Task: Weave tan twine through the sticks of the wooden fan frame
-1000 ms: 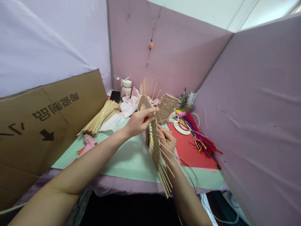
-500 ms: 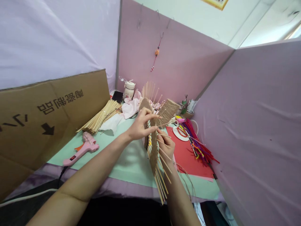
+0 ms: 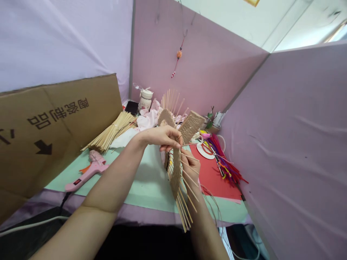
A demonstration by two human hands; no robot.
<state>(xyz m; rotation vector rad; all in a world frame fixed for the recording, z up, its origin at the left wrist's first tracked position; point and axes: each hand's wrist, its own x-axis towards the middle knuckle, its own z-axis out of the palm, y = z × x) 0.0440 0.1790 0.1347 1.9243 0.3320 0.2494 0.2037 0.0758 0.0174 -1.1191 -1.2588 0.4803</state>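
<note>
A tan craft piece (image 3: pixel 176 169), with thin wooden sticks poking out along its edges, is held upright above the table. My left hand (image 3: pixel 168 137) is at its upper part, thumb and fingers pinched together near a stick; what lies between the fingertips is too small to tell. My right hand (image 3: pixel 191 164) grips the piece from the right, its fingers curled among the sticks. A twine-wrapped panel (image 3: pixel 191 126) slants up behind my hands. Thin cord (image 3: pixel 214 204) trails beside my right forearm.
A pink glue gun (image 3: pixel 88 175) and a stick bundle (image 3: pixel 112 131) lie left, beside a cardboard sheet (image 3: pixel 62 115). Behind are a white bottle (image 3: pixel 145 100) and pink cloth (image 3: pixel 148 119). To the right are red paper (image 3: pixel 211 178), a white ring (image 3: pixel 203 151) and pipe cleaners (image 3: pixel 227 162).
My left hand has turned, its wrist raised and its spread fingers drawn together into a pinch. My right hand keeps its hold. The whole view has shifted slightly.
</note>
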